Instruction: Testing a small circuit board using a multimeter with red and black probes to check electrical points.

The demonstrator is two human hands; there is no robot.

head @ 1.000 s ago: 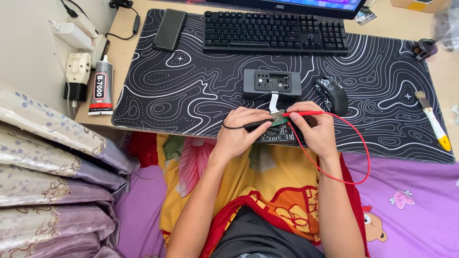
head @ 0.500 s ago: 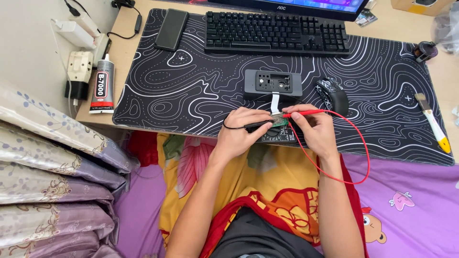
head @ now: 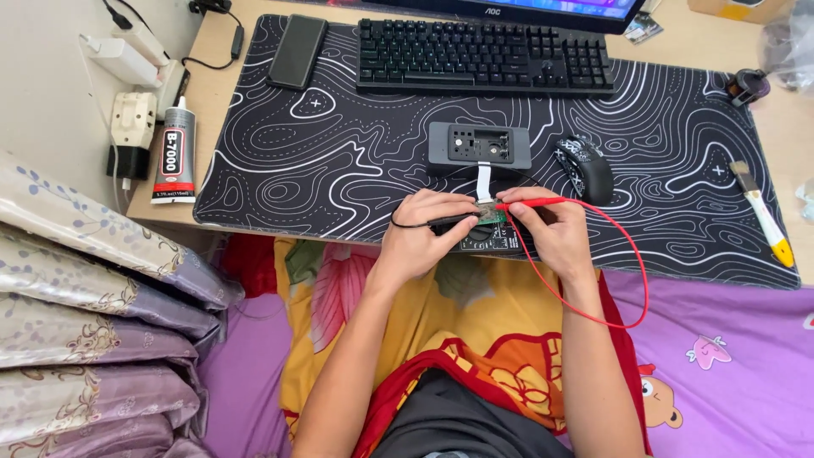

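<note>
I'm looking down over a wooden counter (head: pixel 212 64) covered by a big black mat (head: pixel 339 153) with white contour lines. My left hand (head: pixel 424 233) is closed around a black probe (head: pixel 449 220), its black lead looping off toward the wrist. My right hand (head: pixel 551 233) pinches a red probe (head: pixel 519 204), with the red wire (head: pixel 632 280) arcing out past the forearm and back. Both tips meet over a small green circuit board (head: pixel 490 213) lying between the hands at the mat's near edge, atop a dark meter body (head: pixel 487 243). A white ribbon cable (head: pixel 483 178) runs from the board to a grey device shell (head: pixel 479 146) just beyond the fingers. Beyond the right hand sits a black mouse (head: pixel 585 167); farther off, a keyboard (head: pixel 483 55). Well out past the left hand are a glue tube (head: pixel 174 153) and a phone (head: pixel 297 51). Below my arms I see a yellow and purple bedspread (head: pixel 721 365), with folded fabric stacked left (head: pixel 93 322).
</note>
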